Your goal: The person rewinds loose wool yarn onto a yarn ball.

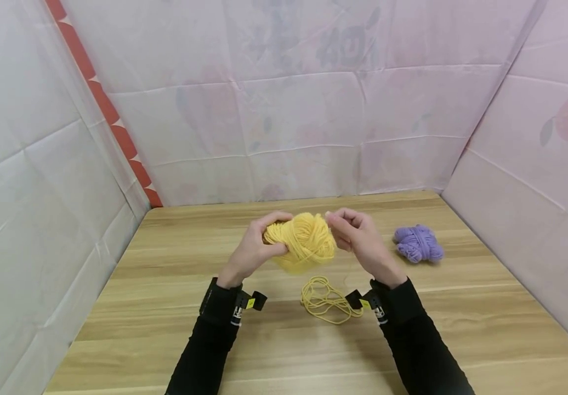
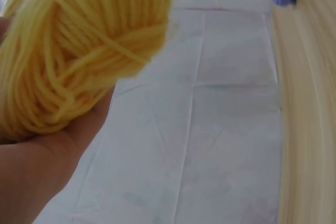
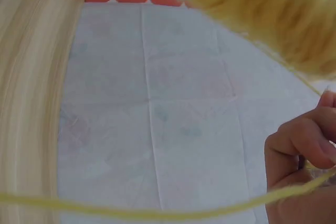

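My left hand (image 1: pixel 253 247) grips a ball of yellow yarn (image 1: pixel 308 241) at its left end, thumb in front and fingers over the top, raised above the wooden table. Close to the ball's right end, my right hand (image 1: pixel 360 238) pinches the yellow strand (image 3: pixel 283 192) between curled fingers. In the right wrist view one length of strand runs from the ball to these fingers, and another trails away to the left. Loose loops of yellow yarn (image 1: pixel 321 300) lie on the table below the hands.
A skein of purple yarn (image 1: pixel 418 243) lies on the wooden table (image 1: pixel 165 307), right of my right hand. Pale printed sheets (image 1: pixel 289 120) hang behind the table and along both sides, with a red scalloped strip (image 1: pixel 101 99) at the back left.
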A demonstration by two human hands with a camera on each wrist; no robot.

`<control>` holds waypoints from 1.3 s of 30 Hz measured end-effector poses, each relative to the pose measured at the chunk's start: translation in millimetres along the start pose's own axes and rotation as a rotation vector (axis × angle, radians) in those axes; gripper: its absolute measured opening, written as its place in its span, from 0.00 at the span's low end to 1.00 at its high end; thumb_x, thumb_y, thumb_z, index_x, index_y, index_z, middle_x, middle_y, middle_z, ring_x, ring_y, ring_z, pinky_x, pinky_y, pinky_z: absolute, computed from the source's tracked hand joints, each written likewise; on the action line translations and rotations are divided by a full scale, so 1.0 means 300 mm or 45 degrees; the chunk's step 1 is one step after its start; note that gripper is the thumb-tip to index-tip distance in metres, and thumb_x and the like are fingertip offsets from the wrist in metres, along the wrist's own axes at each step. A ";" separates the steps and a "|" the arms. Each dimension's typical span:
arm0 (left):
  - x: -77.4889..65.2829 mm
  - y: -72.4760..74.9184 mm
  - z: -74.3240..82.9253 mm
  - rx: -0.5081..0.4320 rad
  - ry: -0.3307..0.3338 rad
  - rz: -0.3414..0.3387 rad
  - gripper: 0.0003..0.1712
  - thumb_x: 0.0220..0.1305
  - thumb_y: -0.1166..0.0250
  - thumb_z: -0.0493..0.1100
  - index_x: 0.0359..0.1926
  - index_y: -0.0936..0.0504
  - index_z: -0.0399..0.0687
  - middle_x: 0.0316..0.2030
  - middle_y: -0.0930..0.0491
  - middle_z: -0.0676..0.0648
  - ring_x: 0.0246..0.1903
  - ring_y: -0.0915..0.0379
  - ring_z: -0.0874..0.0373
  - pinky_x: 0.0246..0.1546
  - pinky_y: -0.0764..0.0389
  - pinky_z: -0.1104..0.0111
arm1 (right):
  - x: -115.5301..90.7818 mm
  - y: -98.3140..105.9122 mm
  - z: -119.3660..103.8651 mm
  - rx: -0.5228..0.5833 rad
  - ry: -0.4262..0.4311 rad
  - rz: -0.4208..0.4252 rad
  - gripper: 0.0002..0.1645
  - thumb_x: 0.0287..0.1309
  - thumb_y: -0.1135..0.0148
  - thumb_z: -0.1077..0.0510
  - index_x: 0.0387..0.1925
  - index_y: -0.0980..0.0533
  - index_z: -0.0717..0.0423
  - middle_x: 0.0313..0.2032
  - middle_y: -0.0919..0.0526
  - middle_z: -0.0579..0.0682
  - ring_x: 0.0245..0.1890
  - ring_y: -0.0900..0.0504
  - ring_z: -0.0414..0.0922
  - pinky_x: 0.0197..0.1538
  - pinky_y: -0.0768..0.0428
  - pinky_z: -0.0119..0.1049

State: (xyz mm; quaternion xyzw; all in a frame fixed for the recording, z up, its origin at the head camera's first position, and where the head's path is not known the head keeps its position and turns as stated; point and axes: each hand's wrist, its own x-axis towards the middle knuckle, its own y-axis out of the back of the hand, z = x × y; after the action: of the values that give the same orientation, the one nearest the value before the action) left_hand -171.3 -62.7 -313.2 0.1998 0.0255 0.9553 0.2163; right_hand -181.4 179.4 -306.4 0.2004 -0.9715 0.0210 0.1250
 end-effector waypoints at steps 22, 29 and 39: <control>0.024 -0.008 -0.044 0.217 -0.018 0.654 0.24 0.59 0.33 0.39 0.55 0.30 0.44 0.46 0.27 0.44 0.41 0.28 0.56 0.37 0.23 0.68 | -0.060 -0.083 -0.059 -0.207 0.186 -0.132 0.14 0.69 0.47 0.61 0.48 0.24 0.68 0.16 0.39 0.43 0.15 0.45 0.42 0.17 0.47 0.36; 0.024 -0.018 -0.034 0.062 -0.067 0.727 0.23 0.61 0.34 0.41 0.51 0.35 0.40 0.44 0.31 0.46 0.40 0.28 0.55 0.37 0.22 0.70 | -0.047 -0.114 -0.027 -0.296 0.185 -0.183 0.14 0.68 0.45 0.59 0.47 0.21 0.65 0.16 0.42 0.44 0.15 0.47 0.42 0.18 0.47 0.37; 0.027 -0.031 -0.014 -0.146 -0.105 0.764 0.21 0.62 0.36 0.41 0.50 0.36 0.42 0.47 0.30 0.47 0.44 0.25 0.55 0.40 0.20 0.71 | -0.009 -0.137 0.026 -0.311 0.054 -0.236 0.15 0.66 0.42 0.56 0.47 0.19 0.62 0.15 0.43 0.43 0.14 0.47 0.41 0.18 0.46 0.34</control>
State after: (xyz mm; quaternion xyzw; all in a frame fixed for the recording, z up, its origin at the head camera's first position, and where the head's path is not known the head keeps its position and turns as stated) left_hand -175.9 -50.7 -315.2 0.2243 -0.0974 0.9675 -0.0638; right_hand -164.7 141.7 -315.1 0.2719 -0.9414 -0.1046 0.1701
